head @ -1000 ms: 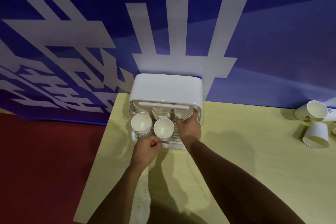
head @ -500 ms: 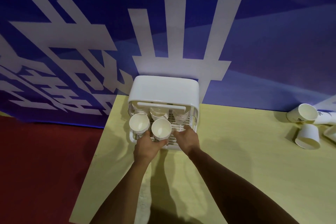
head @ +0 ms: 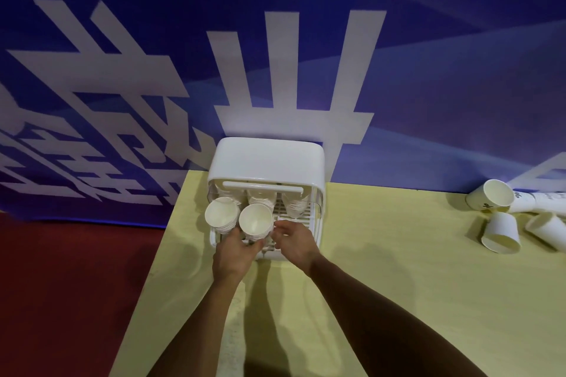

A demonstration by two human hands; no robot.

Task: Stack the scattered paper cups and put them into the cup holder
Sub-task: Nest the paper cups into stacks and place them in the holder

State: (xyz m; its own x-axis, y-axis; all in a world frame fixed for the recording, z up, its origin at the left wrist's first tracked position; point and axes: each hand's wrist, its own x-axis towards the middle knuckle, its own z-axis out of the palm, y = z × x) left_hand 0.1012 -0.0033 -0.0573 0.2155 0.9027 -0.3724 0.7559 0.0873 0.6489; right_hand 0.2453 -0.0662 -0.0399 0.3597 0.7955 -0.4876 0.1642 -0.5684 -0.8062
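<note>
Cup stack [head: 255,222] seemingly between hands [head: 235,251]

Right hand [head: 294,239] is out of the cup holder [head: 266,159], pulled back from the rear right cup stack [head: 295,205] to the tray front, fingers loosely curled just beside the front middle cup stack [head: 255,222]. Rear right cup stack now uncovered. Left hand [head: 234,254], earlier a fist below the cups, now grips the base of the front middle cup stack.
</note>
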